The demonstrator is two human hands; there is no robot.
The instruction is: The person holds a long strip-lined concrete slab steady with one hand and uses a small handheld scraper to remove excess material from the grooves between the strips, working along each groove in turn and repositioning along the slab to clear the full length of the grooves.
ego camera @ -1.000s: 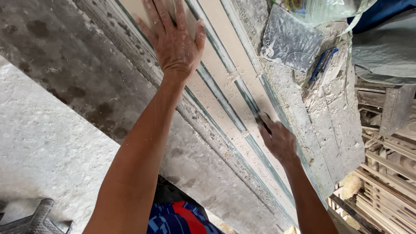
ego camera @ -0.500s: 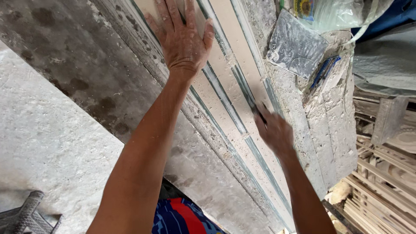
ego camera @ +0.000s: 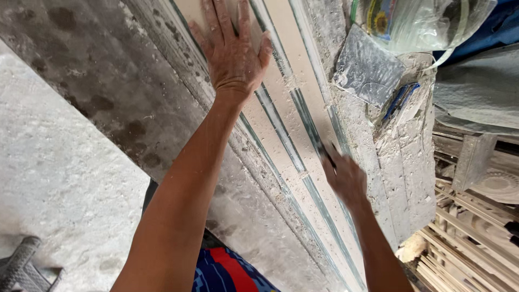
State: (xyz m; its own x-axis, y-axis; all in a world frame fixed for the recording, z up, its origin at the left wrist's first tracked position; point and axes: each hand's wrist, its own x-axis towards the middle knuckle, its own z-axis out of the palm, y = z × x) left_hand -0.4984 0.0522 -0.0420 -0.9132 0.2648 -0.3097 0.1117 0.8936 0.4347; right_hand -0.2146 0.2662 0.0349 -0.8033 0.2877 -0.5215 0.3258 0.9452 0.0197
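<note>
Left hand (ego camera: 233, 51) is spread wide and pressed flat, palm down, on a long pale moulding strip (ego camera: 303, 81) that runs diagonally from the top of the frame down toward the bottom right. The strip has raised pale bands with greyish-green grooves (ego camera: 281, 146) between them, and it lies on a dusty grey tabletop (ego camera: 108, 81) that's blotchy with dark damp-looking patches.

Right hand (ego camera: 346, 178) is further down the same strip, curled narrow around a small dark tool (ego camera: 327, 157) whose tip sits right against the strip's far groove. Hand's a bit blurred, so I can't tell what kind of tool it is.

Past the strip there's a crusty plaster-covered ledge (ego camera: 411, 162) with a grey flat trowel-like blade (ego camera: 367, 70), a blue-handled tool (ego camera: 400, 100) just beside it, and a clear plastic bag (ego camera: 427, 21) up top. Stacked wooden slats (ego camera: 470, 249) sit at the lower right, and a grey mesh-patterned thing (ego camera: 21, 265) pokes in at bottom left.
</note>
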